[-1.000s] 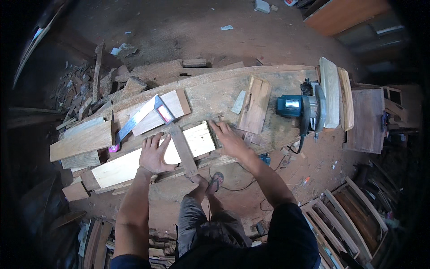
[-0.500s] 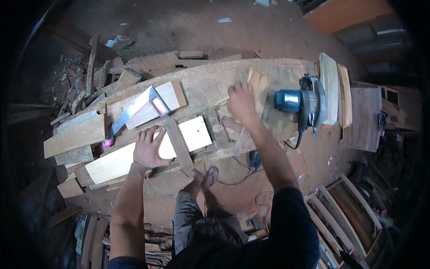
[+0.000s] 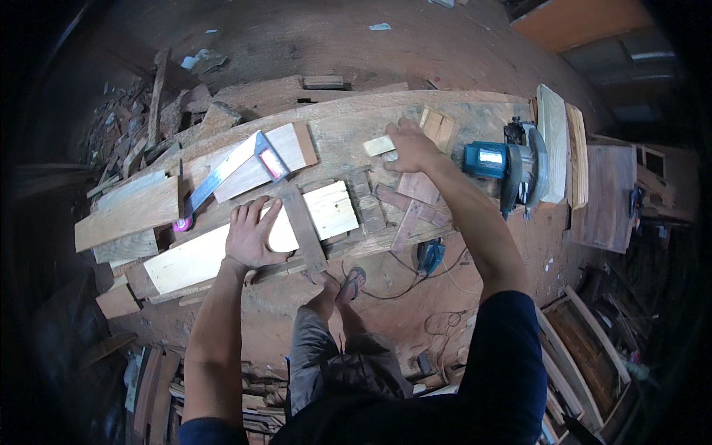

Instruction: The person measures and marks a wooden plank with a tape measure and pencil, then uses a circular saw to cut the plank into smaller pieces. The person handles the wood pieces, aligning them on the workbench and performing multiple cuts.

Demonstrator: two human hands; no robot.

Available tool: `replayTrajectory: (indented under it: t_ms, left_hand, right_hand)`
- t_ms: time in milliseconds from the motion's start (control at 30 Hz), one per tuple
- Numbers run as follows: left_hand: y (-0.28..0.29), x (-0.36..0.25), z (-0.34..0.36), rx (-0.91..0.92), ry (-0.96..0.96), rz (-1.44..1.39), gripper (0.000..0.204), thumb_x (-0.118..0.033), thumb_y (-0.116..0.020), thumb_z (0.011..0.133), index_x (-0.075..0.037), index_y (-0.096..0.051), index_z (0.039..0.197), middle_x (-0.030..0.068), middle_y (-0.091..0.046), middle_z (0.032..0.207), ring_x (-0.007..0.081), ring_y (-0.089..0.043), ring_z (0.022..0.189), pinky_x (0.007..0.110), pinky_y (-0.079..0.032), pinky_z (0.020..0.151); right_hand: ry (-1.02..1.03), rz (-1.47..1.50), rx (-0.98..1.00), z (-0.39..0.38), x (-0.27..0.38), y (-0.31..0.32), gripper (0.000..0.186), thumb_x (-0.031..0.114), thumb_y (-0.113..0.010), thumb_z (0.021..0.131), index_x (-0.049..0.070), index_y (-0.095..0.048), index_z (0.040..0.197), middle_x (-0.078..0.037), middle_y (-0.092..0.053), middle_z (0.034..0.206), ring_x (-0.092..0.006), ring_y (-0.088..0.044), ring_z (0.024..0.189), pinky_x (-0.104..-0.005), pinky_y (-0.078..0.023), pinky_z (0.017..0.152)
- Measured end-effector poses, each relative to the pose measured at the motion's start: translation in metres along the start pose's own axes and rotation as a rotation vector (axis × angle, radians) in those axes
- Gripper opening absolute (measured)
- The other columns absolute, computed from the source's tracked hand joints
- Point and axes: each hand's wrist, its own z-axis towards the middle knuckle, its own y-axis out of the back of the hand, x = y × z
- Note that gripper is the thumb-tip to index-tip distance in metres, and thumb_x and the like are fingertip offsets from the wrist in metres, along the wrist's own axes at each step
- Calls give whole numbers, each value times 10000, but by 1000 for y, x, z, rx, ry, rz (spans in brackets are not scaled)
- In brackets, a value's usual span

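A long pale board (image 3: 200, 256) lies on the workbench (image 3: 341, 133), with a narrow brown wood strip (image 3: 303, 226) crossing it. My left hand (image 3: 254, 236) rests on the board just left of the strip, its fingers spread. Toward the bench's middle, my right hand (image 3: 414, 150) is closed on a small pale wood block (image 3: 379, 146). Behind that hand lies a light wood piece (image 3: 439, 126). A try square (image 3: 236, 170) with a metal blade lies on another board beyond my left hand.
A teal circular saw (image 3: 504, 162) stands at the right, beside upright boards (image 3: 552, 144). Brown offcuts (image 3: 408, 208) lie near the front edge. A second teal tool (image 3: 430, 256) with a cord is below that edge. Boards are stacked (image 3: 130, 215) at the left.
My right hand has shifted slightly up and to the right, and the pale wood block now shows in its fingers. My left hand stays on the board. The view has shifted slightly.
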Motion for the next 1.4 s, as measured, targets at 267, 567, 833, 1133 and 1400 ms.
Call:
replayTrajectory:
  t_ms: [267, 567, 833, 1133, 1400]
  left_hand:
    - [18, -4, -6, 76, 55, -7, 1264, -668, -829, 553, -163, -391, 1626, 203, -456, 1513, 405, -445, 1362, 568, -301, 1179]
    - [26, -4, -5, 92, 50, -66, 1215, -633, -819, 614, -167, -363, 1638, 205, -444, 1538, 395, -420, 1402, 560, -279, 1201]
    - [29, 7, -6, 146, -23, -149, 1179, -669, -815, 663, -156, -377, 1629, 219, -400, 1587, 440, -419, 1410, 622, -309, 1165]
    - [52, 95, -161, -58, 267, -136, 1123, -646, -766, 801, -34, -307, 1622, 235, -366, 1591, 440, -314, 1506, 669, -205, 1232]
    - [85, 180, -224, 157, 300, -24, 1284, -592, -867, 689, -32, -225, 1649, 220, -370, 1582, 395, -304, 1508, 642, -192, 1248]
  right_hand:
    - [-214, 61, -742, -246, 15, 31, 756, 268, -986, 593, 57, -610, 1213, -264, -471, 1474, -465, -476, 1338, -518, -405, 1117]
    - [-751, 32, -885, -363, -61, 5, 886, 388, -852, 868, -44, -442, 1525, -310, -563, 1438, -471, -538, 1333, -506, -437, 1118]
    - [-317, 472, -532, -126, 236, -68, 858, 405, -789, 895, -85, -455, 1515, -340, -499, 1497, -469, -439, 1440, -518, -329, 1213]
    - [-447, 235, -531, -72, 309, -121, 978, 566, -612, 999, -123, -258, 1595, -396, -195, 1650, -541, -189, 1542, -609, -187, 1256]
    - [-460, 217, -633, -56, 295, -140, 948, 545, -612, 990, -61, -254, 1626, -317, -232, 1685, -480, -192, 1570, -572, -136, 1290]
